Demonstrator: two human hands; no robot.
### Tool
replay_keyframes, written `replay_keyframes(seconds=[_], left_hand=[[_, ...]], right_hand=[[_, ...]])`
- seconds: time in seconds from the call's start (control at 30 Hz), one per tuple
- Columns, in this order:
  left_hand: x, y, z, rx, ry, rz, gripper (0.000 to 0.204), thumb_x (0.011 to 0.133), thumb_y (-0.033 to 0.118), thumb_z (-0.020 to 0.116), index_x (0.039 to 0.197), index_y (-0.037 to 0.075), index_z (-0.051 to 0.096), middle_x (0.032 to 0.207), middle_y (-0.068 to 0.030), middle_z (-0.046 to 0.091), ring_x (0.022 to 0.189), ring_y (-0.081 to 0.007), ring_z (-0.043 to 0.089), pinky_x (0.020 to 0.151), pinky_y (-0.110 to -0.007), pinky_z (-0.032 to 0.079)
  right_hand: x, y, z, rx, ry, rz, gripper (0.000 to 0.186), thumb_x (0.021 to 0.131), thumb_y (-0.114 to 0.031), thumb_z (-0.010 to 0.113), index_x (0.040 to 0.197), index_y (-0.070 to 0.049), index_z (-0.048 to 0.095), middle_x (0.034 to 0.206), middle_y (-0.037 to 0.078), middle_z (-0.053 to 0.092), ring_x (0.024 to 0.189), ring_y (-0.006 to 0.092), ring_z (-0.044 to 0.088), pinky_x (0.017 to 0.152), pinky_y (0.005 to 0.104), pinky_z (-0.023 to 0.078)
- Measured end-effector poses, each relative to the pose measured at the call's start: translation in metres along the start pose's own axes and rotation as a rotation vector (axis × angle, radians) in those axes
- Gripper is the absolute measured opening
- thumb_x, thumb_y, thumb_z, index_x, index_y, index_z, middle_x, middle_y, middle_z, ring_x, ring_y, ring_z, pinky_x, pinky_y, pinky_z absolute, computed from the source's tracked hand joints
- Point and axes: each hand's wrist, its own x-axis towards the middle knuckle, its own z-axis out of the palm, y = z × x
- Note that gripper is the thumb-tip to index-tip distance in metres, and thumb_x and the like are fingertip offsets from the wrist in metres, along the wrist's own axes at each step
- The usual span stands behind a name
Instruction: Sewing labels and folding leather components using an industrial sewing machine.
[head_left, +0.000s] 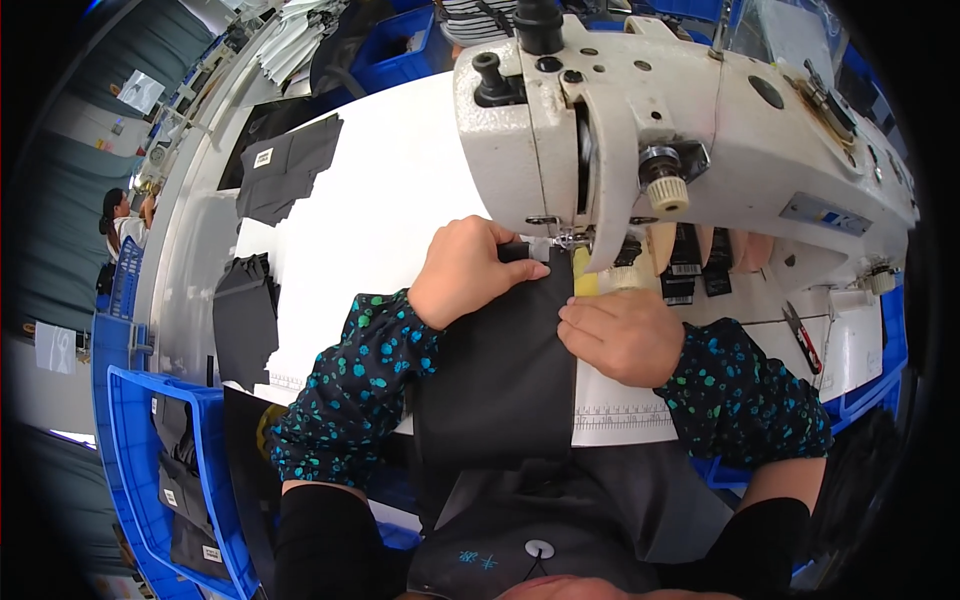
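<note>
A long piece of black fabric (495, 370) lies on the white sewing table and hangs over its front edge toward me. Its far end is beside the presser foot (572, 241) of a white sewing machine (540, 150). My left hand (465, 272) pinches the far left part of the fabric between thumb and fingers, close to a small pale label (540, 250). On the right edge of the fabric, my right hand (625, 335) rests with fingers bent together, gripping that edge. Just beyond these fingertips shows a yellow strip (585, 273).
Dark fabric pieces lie in a far stack (290, 170) and a near stack (246, 320) on the left. A blue crate (215, 480) holds more pieces at lower left. Red-handled snips (801, 338) and black labels (682, 262) lie on the right. Another person (125, 220) sits at far left.
</note>
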Motion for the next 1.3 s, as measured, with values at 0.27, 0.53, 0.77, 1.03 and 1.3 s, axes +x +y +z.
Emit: replay_keyframes(seconds=[0.27, 0.53, 0.77, 1.03, 1.3], left_hand=[[-0.001, 0.009, -0.012, 0.051, -0.043, -0.061, 0.045, 0.072, 0.035, 0.09, 0.093, -0.002, 0.077, 0.068, -0.0173, 0.067, 0.064, -0.0314, 0.067, 0.075, -0.042, 0.052], [-0.06, 0.051, -0.018, 0.544, 0.103, 0.187, 0.053, 0.079, 0.032, 0.083, 0.124, 0.011, 0.063, 0.125, -0.0071, 0.061, 0.123, -0.0295, 0.055, 0.11, -0.057, 0.028], [-0.094, 0.063, -0.005, 0.417, -0.112, 0.262, 0.054, 0.085, 0.033, 0.077, 0.133, 0.013, 0.062, 0.139, -0.0056, 0.059, 0.131, -0.0279, 0.053, 0.108, -0.056, 0.038], [-0.093, 0.054, 0.001, 0.383, -0.125, 0.329, 0.048, 0.089, 0.032, 0.074, 0.134, 0.018, 0.064, 0.141, -0.0068, 0.056, 0.134, -0.0303, 0.05, 0.107, -0.06, 0.04], [-0.066, 0.036, 0.0, 0.33, -0.093, 0.375, 0.044, 0.089, 0.025, 0.074, 0.131, 0.014, 0.066, 0.14, -0.0089, 0.058, 0.134, -0.0334, 0.051, 0.108, -0.058, 0.039]], right_hand=[[-0.001, -0.007, 0.004, -0.06, -0.003, -0.035, 0.013, 0.072, -0.013, 0.066, 0.081, -0.005, 0.062, 0.08, 0.004, 0.057, 0.079, 0.019, 0.065, 0.063, 0.0308, 0.055], [-0.009, -0.04, -0.008, -0.055, -0.084, -0.251, 0.026, 0.067, -0.021, 0.064, 0.08, 0.001, 0.067, 0.079, 0.014, 0.065, 0.068, 0.022, 0.063, 0.056, 0.0292, 0.05], [-0.008, -0.048, -0.004, -0.102, 0.017, -0.284, 0.023, 0.067, -0.02, 0.064, 0.075, 0.002, 0.066, 0.074, 0.014, 0.065, 0.065, 0.0236, 0.063, 0.057, 0.0297, 0.051], [-0.012, -0.054, -0.006, -0.049, -0.048, -0.267, 0.025, 0.067, -0.02, 0.065, 0.077, 0.003, 0.067, 0.075, 0.016, 0.066, 0.066, 0.0254, 0.065, 0.059, 0.0307, 0.053], [-0.016, -0.042, 0.0, -0.094, -0.14, -0.177, 0.028, 0.073, -0.019, 0.064, 0.091, 0.002, 0.07, 0.094, 0.017, 0.07, 0.087, 0.0282, 0.072, 0.069, 0.0311, 0.06]])
